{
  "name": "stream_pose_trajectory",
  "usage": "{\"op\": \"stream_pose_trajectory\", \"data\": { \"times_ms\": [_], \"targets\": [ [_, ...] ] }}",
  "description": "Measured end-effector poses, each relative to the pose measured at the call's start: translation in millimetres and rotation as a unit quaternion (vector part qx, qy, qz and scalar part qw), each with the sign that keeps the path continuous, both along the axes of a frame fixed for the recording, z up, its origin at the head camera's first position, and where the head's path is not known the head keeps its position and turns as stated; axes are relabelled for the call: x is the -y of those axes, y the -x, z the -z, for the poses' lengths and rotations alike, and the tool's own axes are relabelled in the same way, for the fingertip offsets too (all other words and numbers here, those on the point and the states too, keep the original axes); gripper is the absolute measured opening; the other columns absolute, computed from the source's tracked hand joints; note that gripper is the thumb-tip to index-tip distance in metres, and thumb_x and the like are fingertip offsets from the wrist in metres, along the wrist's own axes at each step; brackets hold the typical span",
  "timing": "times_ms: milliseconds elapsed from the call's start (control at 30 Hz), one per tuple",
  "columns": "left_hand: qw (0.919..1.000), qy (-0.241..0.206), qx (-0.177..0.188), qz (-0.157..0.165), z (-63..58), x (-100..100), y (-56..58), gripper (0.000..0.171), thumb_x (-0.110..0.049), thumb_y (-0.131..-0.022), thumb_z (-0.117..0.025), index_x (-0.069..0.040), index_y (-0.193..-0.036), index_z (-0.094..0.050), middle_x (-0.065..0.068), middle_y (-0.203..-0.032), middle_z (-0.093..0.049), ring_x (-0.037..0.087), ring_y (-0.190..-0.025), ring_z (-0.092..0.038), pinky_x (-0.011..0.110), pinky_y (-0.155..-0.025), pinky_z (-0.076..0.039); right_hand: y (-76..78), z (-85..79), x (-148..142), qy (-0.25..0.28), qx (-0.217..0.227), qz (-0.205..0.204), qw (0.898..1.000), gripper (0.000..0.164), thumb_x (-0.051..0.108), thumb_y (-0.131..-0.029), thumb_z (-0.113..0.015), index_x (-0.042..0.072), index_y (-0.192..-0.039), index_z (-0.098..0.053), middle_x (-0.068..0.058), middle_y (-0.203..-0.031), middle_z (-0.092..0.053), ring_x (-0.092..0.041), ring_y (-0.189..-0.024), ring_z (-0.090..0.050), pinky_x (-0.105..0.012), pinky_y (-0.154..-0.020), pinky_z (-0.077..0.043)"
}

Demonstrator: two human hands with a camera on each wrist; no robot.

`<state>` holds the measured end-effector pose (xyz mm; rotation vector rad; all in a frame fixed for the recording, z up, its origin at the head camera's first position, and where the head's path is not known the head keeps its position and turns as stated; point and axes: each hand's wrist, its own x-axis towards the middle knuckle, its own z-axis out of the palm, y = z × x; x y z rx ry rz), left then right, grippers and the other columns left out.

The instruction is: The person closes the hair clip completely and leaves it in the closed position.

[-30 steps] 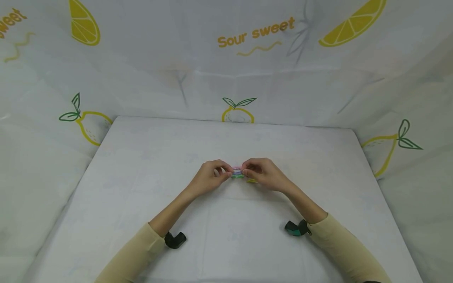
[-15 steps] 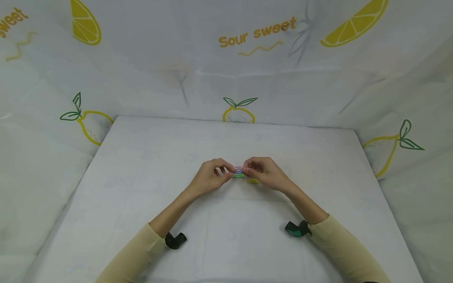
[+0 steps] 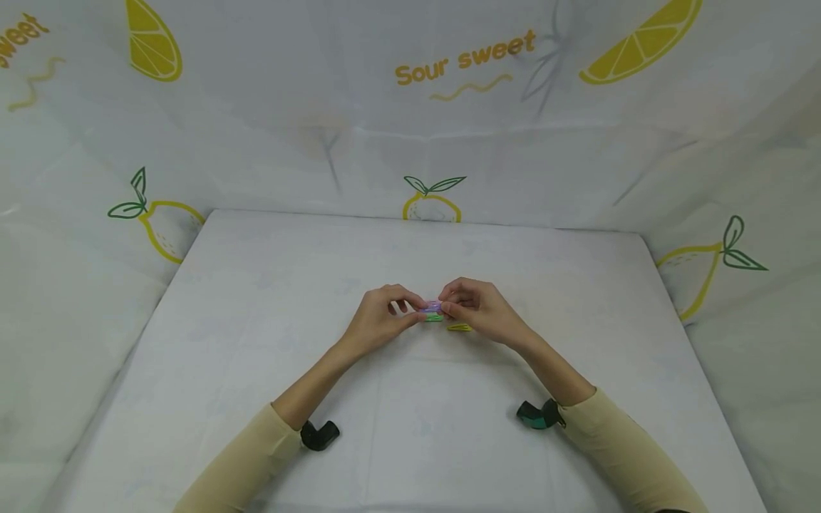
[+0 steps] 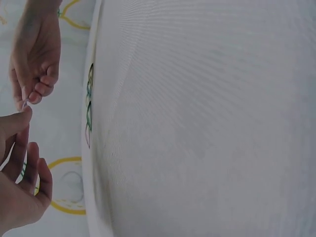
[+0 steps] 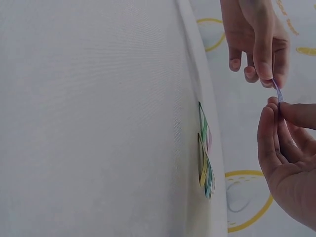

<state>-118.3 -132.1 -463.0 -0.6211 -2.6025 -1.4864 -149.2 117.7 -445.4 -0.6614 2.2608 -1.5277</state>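
Observation:
A purple snap hair clip (image 3: 432, 306) spans the gap between both hands, raised off the table. My left hand (image 3: 380, 318) pinches its left end between thumb and fingertips. At the other end, the thumb and fingers of my right hand (image 3: 481, 308) pinch it too. Lower, on the tabletop, lie a green hair clip (image 3: 434, 318) and a yellow hair clip (image 3: 459, 328). The right wrist view also shows a teal clip (image 5: 209, 180) and a pink clip (image 5: 209, 140) among them, partly overlapped. Fingertips hide the purple clip's ends.
The white-covered table (image 3: 398, 427) extends around the hands. Behind it hangs a white curtain (image 3: 269, 135) printed with lemons. A dark wrist-worn device (image 3: 319, 435) sits by the left cuff, and another device (image 3: 537, 415) by the right cuff.
Both hands have risen slightly with the purple hair clip, the right hand more. The clip now covers where pink showed behind it. The yellow clip is more exposed.

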Motion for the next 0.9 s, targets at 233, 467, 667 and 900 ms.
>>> {"op": "stream_pose_trajectory", "data": {
  "times_ms": [233, 467, 667, 900],
  "targets": [
    [0.9996, -0.007, 0.018, -0.019, 0.1, -1.7, 0.0, 0.012, -0.015, -0.091, -0.088, -0.012, -0.102, -0.085, 0.004, -0.099, -0.083, 0.016, -0.086, -0.067, 0.025, -0.074, -0.055, -1.1, -1.1, -1.8, -0.004, 0.005, 0.000, 1.000, 0.018, 0.002, -0.100, -0.073, -0.001, -0.118, -0.073, -0.019, -0.106, -0.076, -0.021, -0.094, -0.074, -0.019, -0.084, -0.060],
    [0.9991, -0.007, 0.034, -0.024, 2.4, -1.4, -0.2, 0.012, -0.013, -0.091, -0.089, -0.010, -0.101, -0.084, 0.006, -0.099, -0.083, 0.014, -0.083, -0.067, 0.023, -0.074, -0.055, -0.4, 2.6, -2.8, -0.012, 0.001, -0.004, 1.000, 0.023, 0.000, -0.098, -0.073, -0.004, -0.121, -0.073, -0.019, -0.111, -0.076, -0.019, -0.096, -0.073, -0.018, -0.085, -0.061],
    [0.9986, 0.011, 0.046, -0.026, 0.6, -0.6, -1.2, 0.012, -0.011, -0.090, -0.089, -0.008, -0.100, -0.084, 0.007, -0.099, -0.083, 0.012, -0.080, -0.065, 0.019, -0.066, -0.047, 0.1, 3.7, -3.2, -0.026, -0.011, -0.009, 1.000, 0.021, 0.003, -0.099, -0.074, -0.004, -0.119, -0.075, -0.020, -0.109, -0.077, -0.023, -0.095, -0.073, -0.017, -0.083, -0.060],
    [0.9969, 0.024, 0.072, -0.021, -1.1, -0.8, -2.3, 0.009, -0.013, -0.091, -0.088, -0.008, -0.099, -0.084, 0.006, -0.092, -0.081, 0.009, -0.073, -0.060, 0.018, -0.059, -0.041, 0.9, 7.2, -4.6, -0.060, -0.047, -0.015, 0.997, 0.016, 0.006, -0.099, -0.076, 0.002, -0.114, -0.079, -0.013, -0.104, -0.079, -0.016, -0.091, -0.072, -0.020, -0.082, -0.060]
  ]
}}
